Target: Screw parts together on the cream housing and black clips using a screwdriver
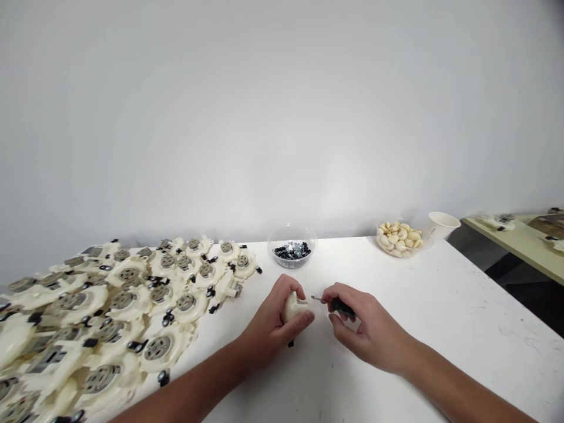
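My left hand (275,314) is closed around a cream plastic housing (294,305), whose slotted end faces right. A small black piece shows under that hand. Just to the right, my right hand (365,326) grips a screwdriver (340,306) with a dark handle. Its short metal shaft points left, close to the housing; from here I cannot tell whether the tip touches it. Behind both hands, a clear plastic bowl (292,262) holds many small black and silvery pieces, probably screws or clips.
Many cream housings with grey round motors (158,348) lie piled on the left of the white table (476,317). At the back right stand a bowl of cream oval pieces (399,239) and a white paper cup (442,226). Another table (520,241) is further right.
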Available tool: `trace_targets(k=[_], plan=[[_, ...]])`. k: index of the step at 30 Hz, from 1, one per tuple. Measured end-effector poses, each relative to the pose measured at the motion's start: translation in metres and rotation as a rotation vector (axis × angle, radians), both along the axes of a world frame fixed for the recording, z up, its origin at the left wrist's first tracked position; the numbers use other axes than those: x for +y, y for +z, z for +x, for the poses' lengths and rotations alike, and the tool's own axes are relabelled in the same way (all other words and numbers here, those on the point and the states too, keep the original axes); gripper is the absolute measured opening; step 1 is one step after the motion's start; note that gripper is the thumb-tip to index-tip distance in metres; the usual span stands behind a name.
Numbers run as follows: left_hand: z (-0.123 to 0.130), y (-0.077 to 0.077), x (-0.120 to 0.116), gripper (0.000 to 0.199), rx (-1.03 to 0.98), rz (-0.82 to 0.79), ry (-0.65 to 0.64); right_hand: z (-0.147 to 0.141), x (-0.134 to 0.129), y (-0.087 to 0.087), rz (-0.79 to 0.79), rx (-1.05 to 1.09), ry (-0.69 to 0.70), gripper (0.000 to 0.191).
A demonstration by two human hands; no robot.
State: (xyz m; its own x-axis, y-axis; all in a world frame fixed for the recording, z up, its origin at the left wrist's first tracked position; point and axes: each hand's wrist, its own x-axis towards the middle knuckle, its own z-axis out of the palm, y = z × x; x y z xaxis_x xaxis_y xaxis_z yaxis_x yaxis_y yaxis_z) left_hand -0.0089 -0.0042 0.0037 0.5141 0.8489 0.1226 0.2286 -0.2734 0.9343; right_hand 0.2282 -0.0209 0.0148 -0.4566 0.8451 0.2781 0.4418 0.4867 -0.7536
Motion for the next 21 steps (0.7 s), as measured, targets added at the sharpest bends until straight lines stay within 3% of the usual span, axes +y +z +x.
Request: trace_targets(k=[5, 10, 17, 21], plan=[[0.0005, 0.003, -0.0012, 0.025, 0.041, 0.0, 0.007, 0.0, 0.0043, -0.0075, 0.09, -0.026, 0.09, 0.034], [0.0006, 0.0074, -0.0013, 0.017, 0.101, 0.158, 0.025, -0.0006, 0.0045, -0.006, 0.049, -0.04, 0.062, 0.034], [0.0013, 0.0081, -0.0037, 0.025, 0.166, 0.19, -0.042, 0.0008, 0.0034, -0.0018, 0.013, -0.001, 0.046, 0.023], [0.0007, 0.0085, -0.0053, 0.024, 0.174, 0.167, -0.017, 0.0013, 0.0047, -0.0033, 0.007, -0.022, 0.031, 0.021]])
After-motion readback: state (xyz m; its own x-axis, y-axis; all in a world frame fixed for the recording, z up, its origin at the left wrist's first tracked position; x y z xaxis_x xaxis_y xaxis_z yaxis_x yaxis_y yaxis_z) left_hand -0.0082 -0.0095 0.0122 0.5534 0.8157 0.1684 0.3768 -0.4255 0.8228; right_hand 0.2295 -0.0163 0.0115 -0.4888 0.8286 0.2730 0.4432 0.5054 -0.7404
